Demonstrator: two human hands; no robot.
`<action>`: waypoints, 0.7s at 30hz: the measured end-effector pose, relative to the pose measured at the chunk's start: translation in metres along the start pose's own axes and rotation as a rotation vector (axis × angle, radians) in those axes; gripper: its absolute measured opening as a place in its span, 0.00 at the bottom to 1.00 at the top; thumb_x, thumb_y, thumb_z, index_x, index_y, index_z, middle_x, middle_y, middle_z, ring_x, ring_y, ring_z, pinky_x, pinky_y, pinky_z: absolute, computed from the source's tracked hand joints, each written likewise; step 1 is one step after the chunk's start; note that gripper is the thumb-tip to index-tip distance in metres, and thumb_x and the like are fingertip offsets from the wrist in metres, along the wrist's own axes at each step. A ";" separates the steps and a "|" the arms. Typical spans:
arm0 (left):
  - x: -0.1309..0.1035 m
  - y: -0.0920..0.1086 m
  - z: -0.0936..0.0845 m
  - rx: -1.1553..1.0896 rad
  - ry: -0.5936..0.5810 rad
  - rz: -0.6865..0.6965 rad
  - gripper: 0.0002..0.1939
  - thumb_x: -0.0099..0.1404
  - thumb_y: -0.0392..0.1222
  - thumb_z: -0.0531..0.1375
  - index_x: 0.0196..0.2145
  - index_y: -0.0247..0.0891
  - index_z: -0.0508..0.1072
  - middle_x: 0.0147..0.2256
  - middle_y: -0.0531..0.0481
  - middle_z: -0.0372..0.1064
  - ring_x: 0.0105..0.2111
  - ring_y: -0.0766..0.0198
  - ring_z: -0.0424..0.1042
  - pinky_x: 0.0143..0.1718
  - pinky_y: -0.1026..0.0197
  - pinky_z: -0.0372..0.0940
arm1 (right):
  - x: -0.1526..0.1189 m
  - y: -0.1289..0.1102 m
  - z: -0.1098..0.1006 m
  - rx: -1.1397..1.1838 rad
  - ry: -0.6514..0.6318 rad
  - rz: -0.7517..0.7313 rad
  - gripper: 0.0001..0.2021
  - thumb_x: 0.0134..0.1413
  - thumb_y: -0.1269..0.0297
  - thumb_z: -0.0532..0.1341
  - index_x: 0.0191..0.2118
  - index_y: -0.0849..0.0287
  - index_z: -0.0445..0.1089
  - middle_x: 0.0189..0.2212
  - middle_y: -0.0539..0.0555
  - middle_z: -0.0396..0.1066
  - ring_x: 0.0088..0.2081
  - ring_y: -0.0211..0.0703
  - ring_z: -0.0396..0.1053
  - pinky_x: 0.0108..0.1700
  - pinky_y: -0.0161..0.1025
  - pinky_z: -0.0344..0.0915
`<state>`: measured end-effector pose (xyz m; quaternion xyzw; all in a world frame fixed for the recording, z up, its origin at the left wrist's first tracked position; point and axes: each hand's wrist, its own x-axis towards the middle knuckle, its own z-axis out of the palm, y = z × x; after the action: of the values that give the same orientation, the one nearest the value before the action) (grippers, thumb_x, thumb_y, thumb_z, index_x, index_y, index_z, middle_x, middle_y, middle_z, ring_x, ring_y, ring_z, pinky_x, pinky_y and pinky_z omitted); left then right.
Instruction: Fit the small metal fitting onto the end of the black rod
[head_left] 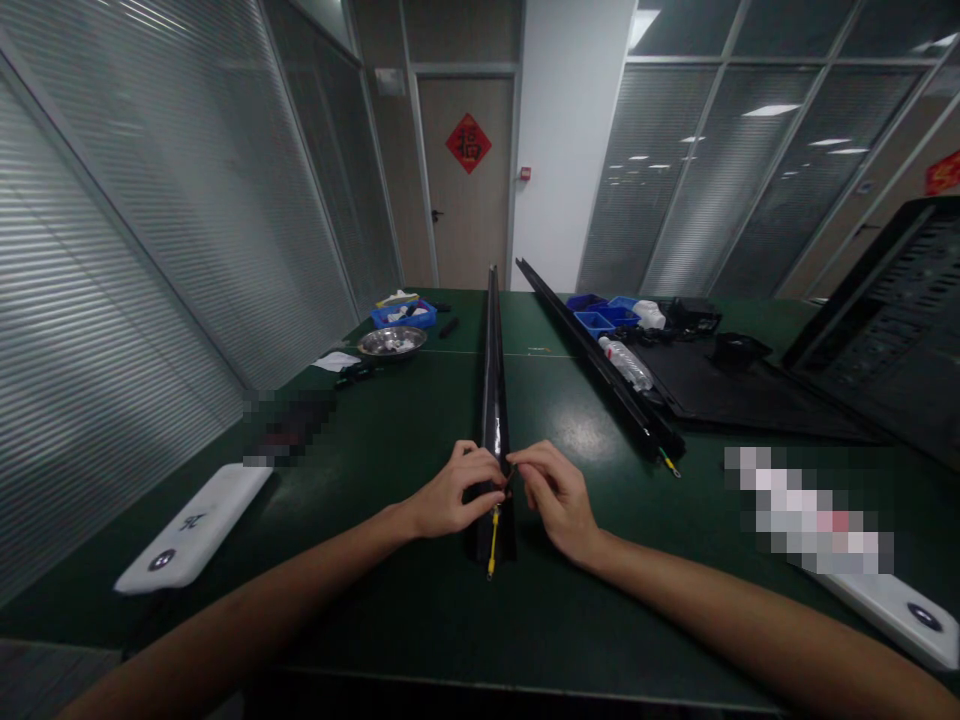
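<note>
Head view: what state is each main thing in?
Central rail, lying lengthwise
Left hand, bent over the central rail, grip unclear
Right hand, curled at that rail's right edge, grip unclear
Yellow wire, exposed at the rail's near end
Second rail, lying untouched
Bottle, lying on its side
Metal bowl, holding small items
Door, closed
Blinds, lowered

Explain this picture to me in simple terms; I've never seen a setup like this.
There is no machine here, just a person's two bare hands. The single picture comes from a camera on their head, looking forward and down. On the green table lie two long black rails; a bowl stands to the left, a clear bottle to the right. The left hand rests on the middle rail, near a yellow wire. The right hand has its fingertips at that rail too; whatever they may pinch is too small to make out.
</note>
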<state>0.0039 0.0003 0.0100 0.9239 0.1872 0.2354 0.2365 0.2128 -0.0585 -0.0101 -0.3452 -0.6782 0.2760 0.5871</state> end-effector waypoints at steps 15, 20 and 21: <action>-0.004 0.003 0.000 0.118 0.006 0.040 0.08 0.76 0.38 0.53 0.42 0.37 0.73 0.42 0.45 0.72 0.45 0.56 0.68 0.52 0.50 0.53 | 0.002 0.001 0.003 -0.024 -0.056 0.022 0.11 0.68 0.63 0.61 0.53 0.55 0.73 0.36 0.51 0.67 0.29 0.38 0.66 0.30 0.35 0.64; -0.002 0.005 -0.001 0.194 -0.006 0.069 0.08 0.76 0.39 0.53 0.45 0.36 0.72 0.42 0.43 0.71 0.45 0.54 0.66 0.51 0.50 0.54 | 0.007 -0.002 0.001 -0.030 -0.147 0.055 0.09 0.69 0.61 0.60 0.43 0.58 0.77 0.36 0.53 0.69 0.33 0.41 0.68 0.32 0.36 0.64; -0.002 0.006 -0.001 0.199 -0.010 0.069 0.09 0.76 0.38 0.53 0.46 0.36 0.72 0.43 0.43 0.71 0.45 0.54 0.66 0.51 0.50 0.53 | 0.008 -0.002 0.000 -0.009 -0.155 0.079 0.10 0.69 0.60 0.61 0.41 0.58 0.77 0.35 0.53 0.68 0.33 0.40 0.67 0.31 0.36 0.63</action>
<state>0.0034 -0.0048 0.0135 0.9499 0.1767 0.2190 0.1363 0.2116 -0.0532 -0.0040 -0.3519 -0.7088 0.3219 0.5198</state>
